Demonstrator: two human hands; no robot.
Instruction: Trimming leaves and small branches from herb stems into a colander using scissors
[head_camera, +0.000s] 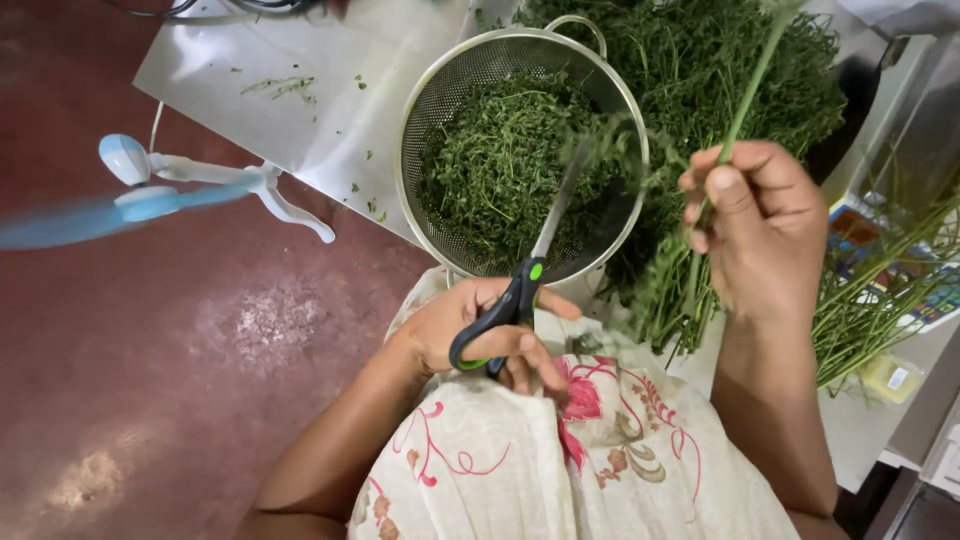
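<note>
Lap: floral cloth (520, 460), cream w/ red flowers, nearest camera, across person's knees.
Left hand: left hand (470, 330) wrapped round black-and-green handles of scissors (520, 290); fingers through loops, blades parted a little, tips pointing far toward the bowl.
Right hand: right hand (760, 225) pinched shut on herb stalks (735, 120), thumb over fingers, stem rising far-right, leafy ends hanging near-left of the fist.
Stalks, position: mid-right, above the lap edge, just right of colander rim; blades close to the hanging leaves, contact not clear (blur).
Handling (judged): stalks light, thin, bendy; leaves soft, bruise easy. Grip on bare stem, not the foliage. Scissors rigid, sharp; hold by loops only.
Colander: 1 steel mesh colander (520, 150), centre-far, about half full of cut greens, loop handle on its far rim.
Herb pile: 1 big heap of uncut herbs (700, 60) far-right, touching colander; more stems (880, 300) trailing right.
Floor side: 1 pale blue and white fan (180, 185) at left, blades blurred, on reddish floor (150, 380).
Surface: steel sheet (300, 90) under colander, a few loose leaf bits on it.
Count: scissors 1, colander 1, fan 1, hands 2; stalks in grip not countable.
</note>
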